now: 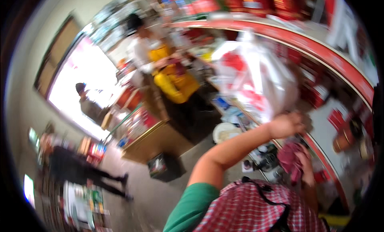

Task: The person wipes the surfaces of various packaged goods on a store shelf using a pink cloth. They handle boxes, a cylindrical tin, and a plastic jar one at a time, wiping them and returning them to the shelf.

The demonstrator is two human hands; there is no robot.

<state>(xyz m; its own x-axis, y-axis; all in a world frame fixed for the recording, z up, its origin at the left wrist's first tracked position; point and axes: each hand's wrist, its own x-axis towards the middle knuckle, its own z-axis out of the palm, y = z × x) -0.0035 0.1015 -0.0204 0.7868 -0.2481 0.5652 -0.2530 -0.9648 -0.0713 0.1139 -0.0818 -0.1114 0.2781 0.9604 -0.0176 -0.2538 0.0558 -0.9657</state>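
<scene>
My left arm, in a green sleeve, reaches across to the right. At its end my left hand (286,124) is bent at the front edge of a shelf, just below a white plastic bag (266,76) with red print. Its fingers look curled but are smeared by motion, and whether they touch the bag I cannot tell. Lower down, close to my red checked apron (248,206), my right hand (307,164) is closed on a crumpled maroon cloth (289,159).
Red-edged shelving (320,44) with red packages curves along the right. A brown jar (347,138) lies on the lower shelf. A person in a yellow apron (172,82) stands beyond a cardboard box (156,142). Another person in dark clothes (76,166) is at left; a third is by the bright doorway.
</scene>
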